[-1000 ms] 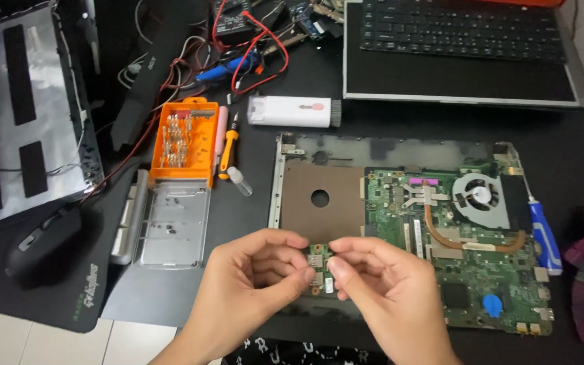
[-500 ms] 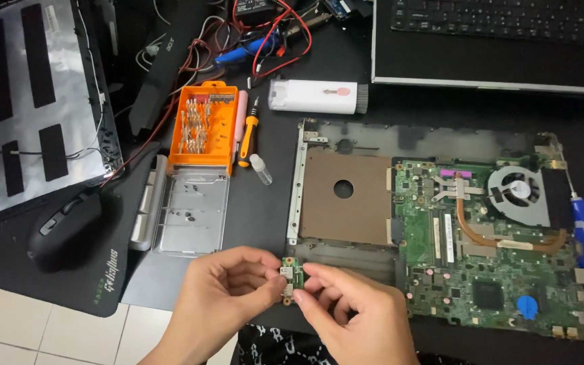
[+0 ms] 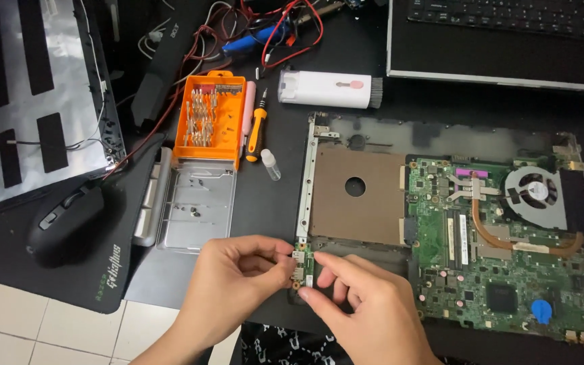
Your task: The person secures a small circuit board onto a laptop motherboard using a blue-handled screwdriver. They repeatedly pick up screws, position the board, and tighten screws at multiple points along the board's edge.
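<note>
Both your hands meet at the near edge of the black desk [image 3: 373, 74], pinching one small green circuit board with a metal port [image 3: 300, 268] between them. Your left hand [image 3: 234, 277] grips it from the left with thumb and forefinger closed on its edge; your right hand [image 3: 366, 304] holds the right side, fingertips pressed on it. That little board sits at the near left corner of the opened grey laptop base [image 3: 373, 138], touching or just above its frame; which one you cannot tell from this view.

Inside the base lies a brown plate with a round hole [image 3: 356, 196], and right of it the large green motherboard [image 3: 501, 270] with a copper heat pipe [image 3: 501, 236] and a round grey fan [image 3: 535, 192]. Left of the base stands an orange screwdriver bit case [image 3: 209, 115], its clear lid [image 3: 194, 206] lying open toward you, an orange-handled screwdriver [image 3: 257, 128] beside it. Behind that lies a white oblong cleaning tool [image 3: 329, 89]. At the left near corner a black computer mouse [image 3: 65, 223] rests on a black mouse pad [image 3: 42, 270].
</note>
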